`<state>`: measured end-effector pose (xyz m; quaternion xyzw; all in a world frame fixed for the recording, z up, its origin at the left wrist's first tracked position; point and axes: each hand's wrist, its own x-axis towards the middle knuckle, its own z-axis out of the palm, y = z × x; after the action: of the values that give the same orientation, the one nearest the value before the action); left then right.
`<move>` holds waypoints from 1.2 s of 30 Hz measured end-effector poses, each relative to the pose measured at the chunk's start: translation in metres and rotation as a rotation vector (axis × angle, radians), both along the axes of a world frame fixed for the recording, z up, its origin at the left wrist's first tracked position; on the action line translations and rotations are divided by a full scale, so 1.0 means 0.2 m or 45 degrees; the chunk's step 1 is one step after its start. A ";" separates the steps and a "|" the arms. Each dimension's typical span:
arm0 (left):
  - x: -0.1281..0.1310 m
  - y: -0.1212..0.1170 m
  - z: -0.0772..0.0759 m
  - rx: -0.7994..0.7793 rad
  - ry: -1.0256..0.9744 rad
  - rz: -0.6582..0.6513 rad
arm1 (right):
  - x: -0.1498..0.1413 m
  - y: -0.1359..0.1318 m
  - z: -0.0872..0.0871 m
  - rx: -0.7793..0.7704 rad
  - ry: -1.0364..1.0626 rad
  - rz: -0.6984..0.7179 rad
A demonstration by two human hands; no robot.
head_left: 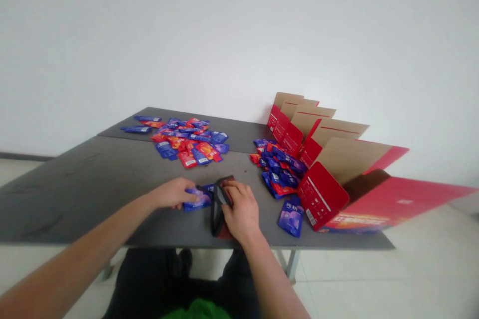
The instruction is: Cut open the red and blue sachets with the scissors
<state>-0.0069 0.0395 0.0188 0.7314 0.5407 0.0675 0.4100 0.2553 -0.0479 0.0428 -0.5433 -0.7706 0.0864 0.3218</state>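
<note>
My left hand [178, 193] pinches a purple pouch [201, 199] by its left end, low over the near part of the table. The pouch's right end reaches to a black hand-held tool [216, 212], and the tool hides how far in it goes. My right hand [241, 208] is closed over the tool's upper part, with the thumb lying along it. Beneath the tool shows a dark reddish-brown flat piece [225, 233]; its kind I cannot make out.
A spread of purple and red pouches [189, 140] lies on the grey table [116, 169] ahead. Another heap [279, 167] sits to the right, with a single purple pouch [292, 217] nearer me. Several red cartons [355, 204] with raised flaps line the right side, before a white wall.
</note>
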 end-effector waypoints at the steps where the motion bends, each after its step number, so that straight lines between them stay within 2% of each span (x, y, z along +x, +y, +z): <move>1: 0.00 -0.01 0.00 0.041 -0.022 -0.019 | -0.05 0.04 0.02 0.028 -0.052 0.112; 4: 0.00 -0.04 -0.03 0.296 -0.104 -0.115 | -0.17 0.16 0.02 0.028 -0.233 0.391; 6: 0.00 -0.09 -0.05 0.489 -0.094 -0.063 | -0.20 0.21 -0.02 -0.021 -0.332 0.428; 10: 0.03 -0.21 -0.06 0.669 0.108 0.152 | -0.14 0.24 -0.10 -0.136 -0.447 0.189; 16: 0.03 -0.30 -0.04 0.741 0.106 0.134 | -0.02 0.21 -0.08 -0.202 -0.522 -0.258; 19: 0.03 -0.29 -0.05 0.751 0.060 0.132 | -0.02 0.22 -0.03 -0.196 -0.472 -0.311; 21: 0.02 -0.29 -0.06 0.761 0.039 0.130 | -0.06 0.26 0.00 -0.112 -0.375 -0.156; 25: 0.02 -0.28 -0.07 0.773 0.112 0.141 | -0.18 0.36 0.01 -0.039 -0.227 0.415; 27: 0.02 -0.28 -0.08 0.775 0.135 0.141 | -0.22 0.38 -0.02 -0.085 -0.205 0.560; 28: 0.02 -0.28 -0.08 0.775 0.120 0.138 | -0.23 0.38 -0.05 -0.107 -0.209 0.572; 30: 0.02 -0.28 -0.08 0.770 0.062 0.134 | -0.21 0.34 -0.10 -0.123 -0.237 0.474; 32: 0.01 -0.28 -0.07 0.764 0.009 0.120 | -0.18 0.29 -0.14 -0.113 -0.272 0.243; 34: 0.01 -0.28 -0.07 0.768 -0.021 0.099 | -0.15 0.23 -0.14 -0.110 -0.309 0.001; 36: 0.01 -0.28 -0.08 0.777 -0.031 0.075 | -0.14 0.20 -0.12 -0.117 -0.339 -0.147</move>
<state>-0.0044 -0.0168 0.0037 0.8040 0.5115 0.2472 0.1757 0.2280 -0.0078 0.0198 -0.6075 -0.7692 0.0303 0.1960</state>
